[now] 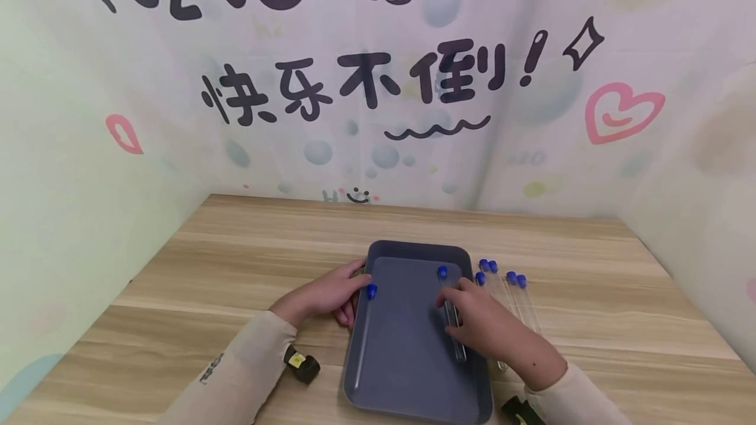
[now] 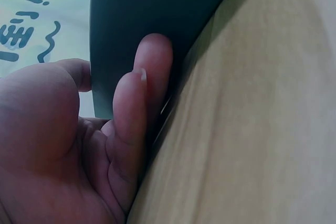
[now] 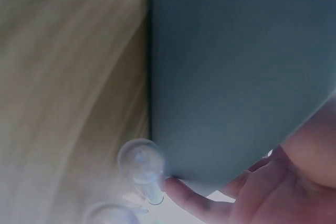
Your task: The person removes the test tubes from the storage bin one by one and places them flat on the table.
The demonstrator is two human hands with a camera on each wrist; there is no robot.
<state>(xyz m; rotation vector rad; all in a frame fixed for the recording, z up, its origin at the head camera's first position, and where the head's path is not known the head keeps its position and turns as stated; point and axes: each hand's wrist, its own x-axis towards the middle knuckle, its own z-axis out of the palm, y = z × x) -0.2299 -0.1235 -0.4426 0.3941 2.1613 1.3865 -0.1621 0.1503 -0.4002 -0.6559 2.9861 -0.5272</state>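
A dark grey rectangular tray (image 1: 407,372) lies on the wooden table. My left hand (image 1: 331,290) grips its left rim, the thumb over the edge and the fingers (image 2: 128,103) against the outer wall. Beside that thumb, inside the tray, shows a blue cap (image 1: 371,292). My right hand (image 1: 484,320) reaches over the right rim and holds a clear test tube (image 1: 459,350) with a blue cap between thumb and fingers, low over the tray floor. In the right wrist view the tray's outer wall (image 3: 236,77) hides this tube, and one finger (image 3: 186,198) touches the tray's edge.
Several clear test tubes (image 1: 527,303) with blue caps lie on the table (image 1: 602,320) right of the tray, partly behind my right forearm. Rounded tube ends (image 3: 140,162) show close to the tray wall in the right wrist view. A printed cloth (image 1: 354,162) hangs behind the table.
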